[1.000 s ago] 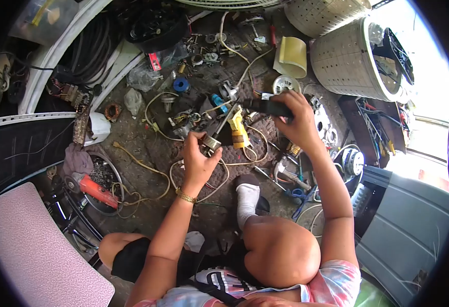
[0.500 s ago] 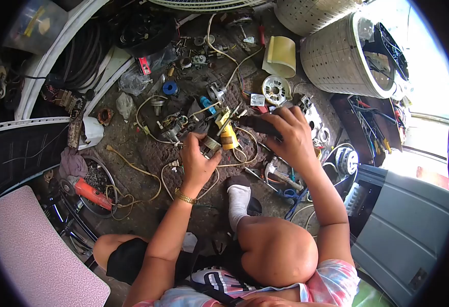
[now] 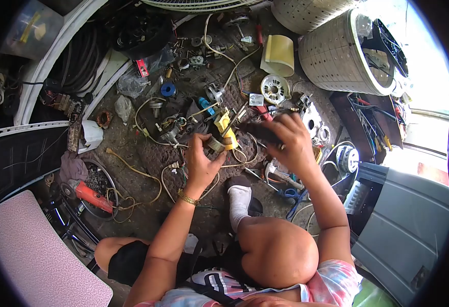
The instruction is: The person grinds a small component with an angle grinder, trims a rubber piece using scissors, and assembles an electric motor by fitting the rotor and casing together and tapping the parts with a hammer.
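Note:
My left hand [image 3: 202, 162] is closed round a small round metal part [image 3: 214, 145], held between thumb and fingers. To its right, my right hand [image 3: 292, 141] grips a dark tool [image 3: 259, 131]; motion blurs its outline and I cannot make out its working end. Between the hands a yellow part [image 3: 226, 134] lies on the floor, with a metal rod across it. A blue cylindrical part [image 3: 206, 106] with a pale wire is just beyond. Behind my right hand is a white slotted wheel [image 3: 275, 89].
Perforated drums [image 3: 337, 56] stand at the upper right. An orange angle grinder [image 3: 94, 196] lies at the left, beside a pink board [image 3: 40, 250]. A hammer [image 3: 283, 175] and blue-handled scissors [image 3: 292, 194] lie right of my foot. Cords cross the floor.
The view has shifted slightly, so the floor items sit further left. My right hand has turned and the tool in it has tilted, now blurred. My left hand keeps its hold on the metal part.

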Demonstrator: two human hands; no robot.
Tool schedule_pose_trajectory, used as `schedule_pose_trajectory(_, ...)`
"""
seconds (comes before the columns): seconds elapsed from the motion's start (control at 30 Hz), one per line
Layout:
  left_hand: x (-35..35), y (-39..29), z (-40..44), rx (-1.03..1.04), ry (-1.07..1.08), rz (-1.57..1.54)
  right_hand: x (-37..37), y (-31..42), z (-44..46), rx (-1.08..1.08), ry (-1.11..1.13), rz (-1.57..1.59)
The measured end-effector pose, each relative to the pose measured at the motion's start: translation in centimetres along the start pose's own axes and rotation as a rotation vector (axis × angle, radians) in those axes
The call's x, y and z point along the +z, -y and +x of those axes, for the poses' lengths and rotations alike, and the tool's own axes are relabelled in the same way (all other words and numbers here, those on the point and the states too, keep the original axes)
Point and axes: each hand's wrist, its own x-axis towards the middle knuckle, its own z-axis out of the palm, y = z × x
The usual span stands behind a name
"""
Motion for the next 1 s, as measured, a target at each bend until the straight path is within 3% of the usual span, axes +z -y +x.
schedule_pose_trajectory(0.17,0.6,0.6,-0.6,-0.053,0.070,-0.214,-0.4,-2.3,-0.2,0.112,-0.160,-0.064)
schedule_pose_trajectory(0.33,1.4,0.0,-0.3,-0.048,0.078,-0.306,1.1,-3.6,-2.4,0.441,-0.140,0.198)
schedule_pose_trajectory(0.6,2.7,-0.4,0.7,0.060,-0.016,-0.146,0.3,-1.3,-4.0,0.380,0.063,0.403)
schedule_pose_trajectory(0.63,2.8,-0.4,0.7,0.042,-0.014,-0.150,0.4,-1.2,-4.1,0.304,-0.045,0.331)
schedule_pose_trajectory(0.8,2.8,-0.2,0.3,0.031,0.074,-0.089,-0.3,-1.2,-3.5,0.241,-0.030,0.138)
schedule_pose_trajectory(1.0,2.6,-0.6,0.1,-0.013,0.106,-0.142,-1.6,-2.8,-2.2,0.246,-0.166,-0.054)
